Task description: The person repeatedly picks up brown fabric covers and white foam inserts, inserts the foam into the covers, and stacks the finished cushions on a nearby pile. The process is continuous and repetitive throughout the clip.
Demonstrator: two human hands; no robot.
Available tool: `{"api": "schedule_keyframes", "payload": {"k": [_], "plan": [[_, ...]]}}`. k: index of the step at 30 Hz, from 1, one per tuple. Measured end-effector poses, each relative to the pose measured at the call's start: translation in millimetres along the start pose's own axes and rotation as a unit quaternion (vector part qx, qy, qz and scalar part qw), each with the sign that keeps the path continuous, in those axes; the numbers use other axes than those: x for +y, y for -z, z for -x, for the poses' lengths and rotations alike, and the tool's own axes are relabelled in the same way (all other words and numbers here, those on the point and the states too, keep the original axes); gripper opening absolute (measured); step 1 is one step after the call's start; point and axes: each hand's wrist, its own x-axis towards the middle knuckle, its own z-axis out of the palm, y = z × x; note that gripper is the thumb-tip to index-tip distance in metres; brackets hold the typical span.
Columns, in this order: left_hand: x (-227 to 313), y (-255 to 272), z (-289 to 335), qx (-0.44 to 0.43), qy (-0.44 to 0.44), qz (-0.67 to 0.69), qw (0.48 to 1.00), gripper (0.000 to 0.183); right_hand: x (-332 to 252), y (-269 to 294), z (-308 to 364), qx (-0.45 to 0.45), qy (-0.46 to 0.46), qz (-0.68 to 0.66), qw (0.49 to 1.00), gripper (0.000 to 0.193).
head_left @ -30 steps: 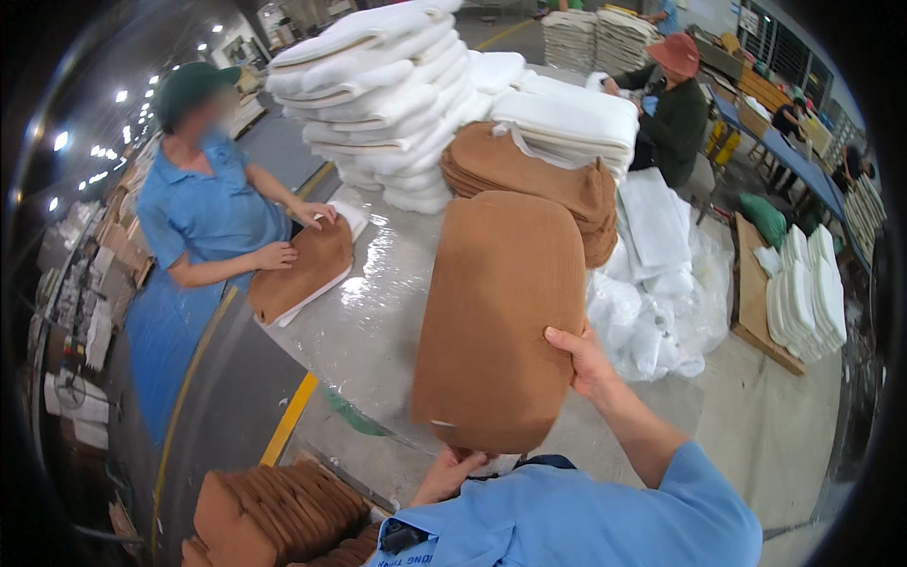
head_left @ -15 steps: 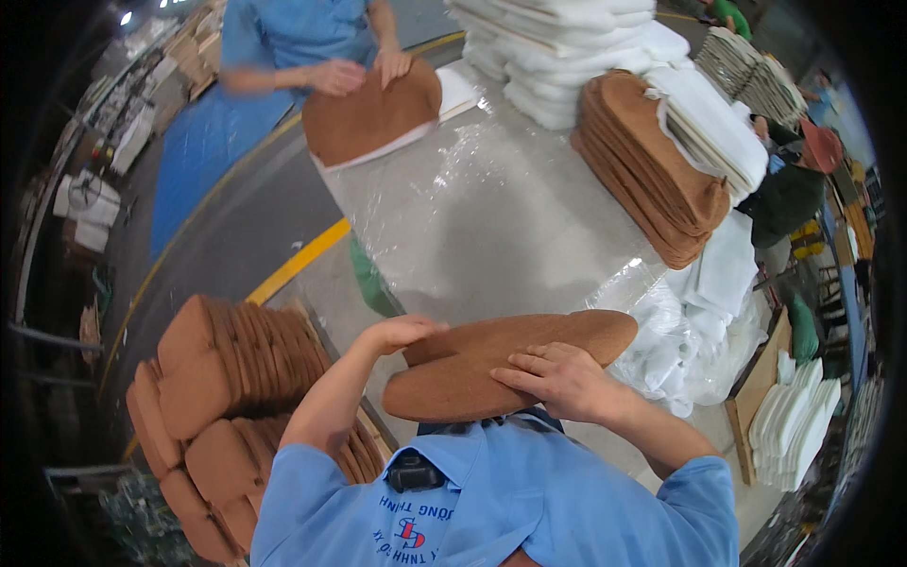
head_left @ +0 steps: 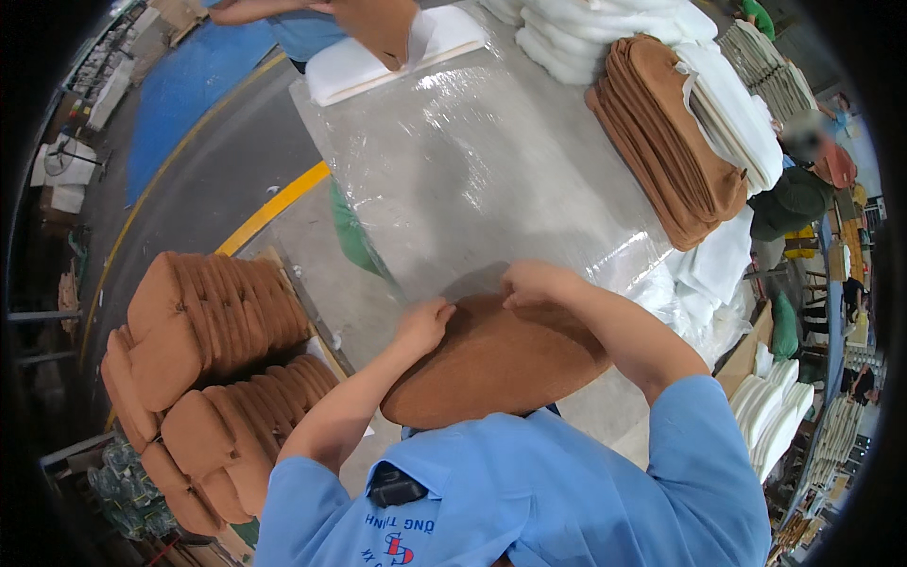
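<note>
A brown fabric-covered cushion [head_left: 501,369] with a rounded outline is held against my front, at the near edge of the plastic-covered table [head_left: 453,189]. My left hand [head_left: 425,324] pinches its far edge on the left. Further right along that edge, my right hand [head_left: 535,283] grips it with curled fingers. The cushion's broad face slopes toward me, and its underside is hidden. Across the table, a co-worker holds up a brown cover [head_left: 380,28] beside a white pad [head_left: 397,59] lying on the far left corner.
Brown cushions [head_left: 227,321] are piled on the left, beside the table. A stack of flat brown covers [head_left: 661,142] lies at the table's right edge, against white pads [head_left: 732,113]. More white padding [head_left: 605,33] is heaped at the back. Clear plastic sheeting [head_left: 694,312] hangs at the right.
My right hand has moved from the cushion's top to its far edge. The cushion, folded-looking before, now shows one broad face. The co-worker's brown cover has lifted off the white pad.
</note>
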Motion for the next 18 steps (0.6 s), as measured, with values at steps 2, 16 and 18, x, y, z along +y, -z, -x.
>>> {"api": "schedule_keyframes", "payload": {"k": [2, 16, 18], "plan": [[5, 2, 2, 0.031, 0.018, -0.053, 0.998, 0.032, 2, -16, -3, 0.041, -0.003, -0.012, 0.999, 0.035], [14, 15, 3, 0.135, -0.080, -0.174, 0.972, 0.028, -3, -59, 9, 0.312, 0.030, -0.057, 0.948, 0.026], [31, 40, 20, 0.107, -0.126, -0.155, 0.974, 0.033, -30, -48, 45, 0.272, 0.088, -0.099, 0.953, 0.037]]}}
